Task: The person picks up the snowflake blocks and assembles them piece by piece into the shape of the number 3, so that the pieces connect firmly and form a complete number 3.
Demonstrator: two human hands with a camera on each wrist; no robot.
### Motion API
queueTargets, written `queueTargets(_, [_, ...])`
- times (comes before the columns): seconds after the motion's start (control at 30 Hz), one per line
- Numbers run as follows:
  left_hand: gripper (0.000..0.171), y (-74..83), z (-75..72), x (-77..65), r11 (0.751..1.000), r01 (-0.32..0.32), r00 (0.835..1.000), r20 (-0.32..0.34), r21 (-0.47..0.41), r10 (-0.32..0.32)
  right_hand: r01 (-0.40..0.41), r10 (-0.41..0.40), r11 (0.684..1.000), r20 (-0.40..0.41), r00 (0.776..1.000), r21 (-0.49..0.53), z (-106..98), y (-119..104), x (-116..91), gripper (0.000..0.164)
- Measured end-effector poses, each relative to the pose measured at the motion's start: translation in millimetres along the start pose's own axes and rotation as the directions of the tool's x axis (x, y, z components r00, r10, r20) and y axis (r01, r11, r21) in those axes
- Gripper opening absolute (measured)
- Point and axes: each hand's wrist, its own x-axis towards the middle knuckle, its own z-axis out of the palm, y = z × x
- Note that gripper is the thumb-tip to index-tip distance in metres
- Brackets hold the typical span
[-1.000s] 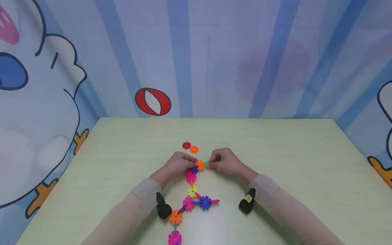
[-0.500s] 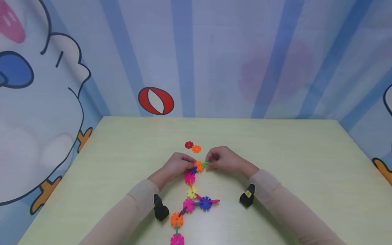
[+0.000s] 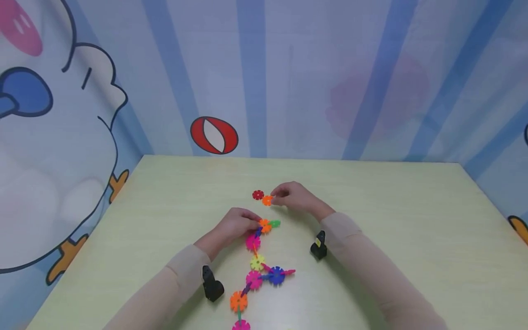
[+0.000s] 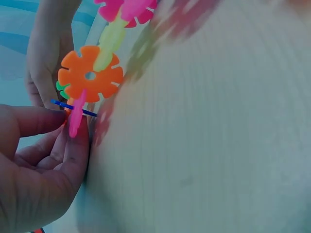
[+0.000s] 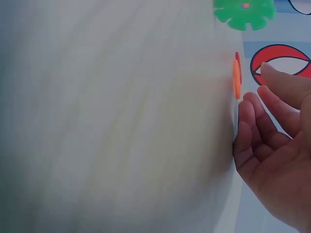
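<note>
A chain of slotted snowflake discs runs down the table in the head view, with pink (image 3: 253, 242), yellow (image 3: 257, 262) and blue (image 3: 277, 276) ones among them. My left hand (image 3: 234, 226) pinches the chain's far end by the orange disc (image 3: 265, 226), which has a green disc (image 3: 275, 223) slotted into it. In the left wrist view, thumb and fingers meet behind a pink disc (image 4: 77, 116). My right hand (image 3: 298, 199) is at a loose orange disc (image 3: 267, 200). The right wrist view shows its thumb and fingers apart, just short of that disc (image 5: 236, 80).
A loose red disc (image 3: 258, 195) lies beside the loose orange one. The pale wooden table (image 3: 392, 220) ends at a blue striped backdrop (image 3: 305, 91) with cartoon prints. A black wrist camera (image 3: 319, 246) hangs below each cuff.
My right hand has let go of the green disc and moved away from me to the loose orange disc. The left hand keeps its pinch, and the chain's far end has dipped slightly.
</note>
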Motion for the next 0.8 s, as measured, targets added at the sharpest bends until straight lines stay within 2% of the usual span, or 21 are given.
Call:
queueTargets(0.13, [0.02, 0.9, -1.0, -2.6, 1.0, 0.013, 1.0, 0.0, 0.008, -0.013, -0.024, 0.023, 0.999, -0.041, 0.999, -0.035, 4.1, -4.7, 8.5, 0.034])
queueTargets(0.4, [0.02, -0.3, -3.2, -4.7, 0.999, 0.03, 0.999, 0.01, 0.023, -0.031, -0.045, 0.042, 0.996, -0.044, 0.998, -0.081, 5.8, -10.7, 13.9, 0.042])
queueTargets(0.7, [0.023, 1.0, -3.9, -2.5, 0.998, 0.014, 0.999, 0.033, 0.062, -0.016, -0.055, 0.048, 0.985, -0.043, 0.998, -0.164, 9.7, -12.0, 15.9, 0.036])
queueTargets(0.8, [0.024, 2.5, -3.5, -1.6, 0.998, 0.009, 0.999, 0.043, 0.069, -0.012, -0.067, 0.061, 0.985, -0.045, 0.997, -0.159, 10.1, -11.6, 15.4, 0.034])
